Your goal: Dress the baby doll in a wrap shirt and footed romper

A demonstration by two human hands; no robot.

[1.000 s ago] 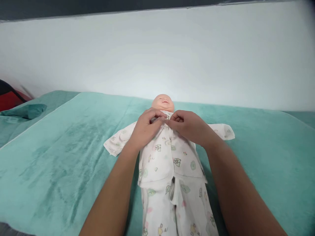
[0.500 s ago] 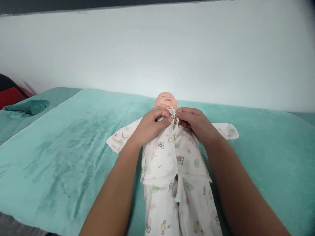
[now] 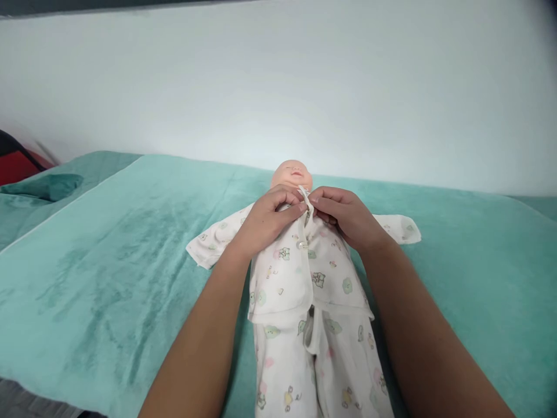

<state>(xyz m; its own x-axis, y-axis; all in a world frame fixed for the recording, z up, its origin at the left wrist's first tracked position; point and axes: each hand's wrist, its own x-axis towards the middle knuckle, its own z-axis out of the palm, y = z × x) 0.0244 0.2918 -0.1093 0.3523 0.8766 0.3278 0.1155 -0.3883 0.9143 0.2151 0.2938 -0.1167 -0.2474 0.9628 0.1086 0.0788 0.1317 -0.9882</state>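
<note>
A baby doll [image 3: 292, 173] lies on its back, its head away from me, dressed in a white printed baby shirt [image 3: 282, 284] and matching trousers [image 3: 282, 366]. At the neck of the shirt, my left hand [image 3: 274, 217] pinches the left front edge between thumb and fingers. Opposite it, my right hand [image 3: 343, 215] is closed on the right front edge near the collar. The two edges stand up a little between my fingertips. Lower on the front, a pale button [image 3: 302, 245] shows. The fastening between my fingers is partly hidden.
The doll rests on a teal plush cover [image 3: 130, 261] spread over the bed. A white wall [image 3: 278, 87] rises right behind. At the far left are a folded teal cloth [image 3: 47, 187] and a red and black object [image 3: 17, 159]. Both shirt sleeves stretch outward.
Both hands stay at the collar, with only slight finger movement at the shirt's front edges. The whole view has shifted a little.
</note>
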